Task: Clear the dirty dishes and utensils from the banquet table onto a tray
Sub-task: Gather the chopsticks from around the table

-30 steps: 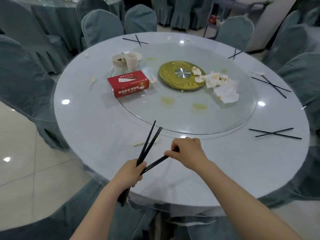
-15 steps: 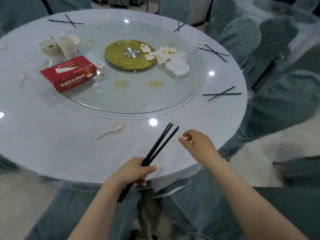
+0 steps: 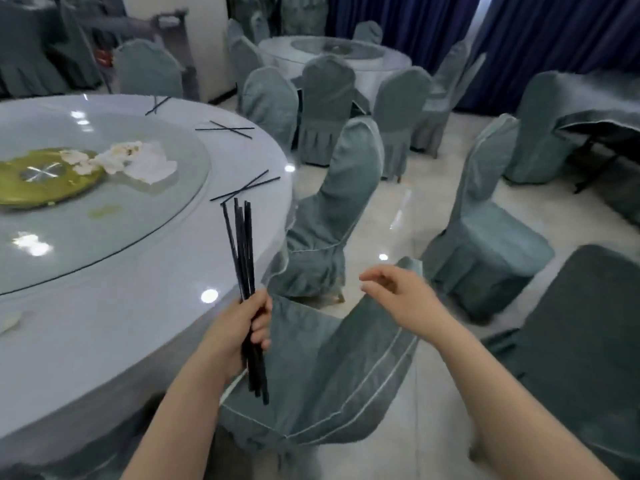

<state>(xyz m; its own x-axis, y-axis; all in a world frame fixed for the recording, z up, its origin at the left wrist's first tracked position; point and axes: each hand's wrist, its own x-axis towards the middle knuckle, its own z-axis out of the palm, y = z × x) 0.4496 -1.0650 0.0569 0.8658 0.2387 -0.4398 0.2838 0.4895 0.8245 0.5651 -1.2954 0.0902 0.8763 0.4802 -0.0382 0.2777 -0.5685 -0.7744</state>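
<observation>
Chopsticks (image 3: 244, 258) are gripped in a bundle by the left hand (image 3: 239, 327) over the table (image 3: 114, 306) edge, below a crossed pair (image 3: 246, 189) lying there. The right hand (image 3: 398, 294) is held loosely open, empty, above a chair (image 3: 332, 368).

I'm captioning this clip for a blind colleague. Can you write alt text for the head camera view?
A person's left hand grips a bundle of black chopsticks beside a round banquet table, while the right hand hangs open above a covered chair. Three crossed chopstick pairs and crumpled napkins remain on the table.
</observation>
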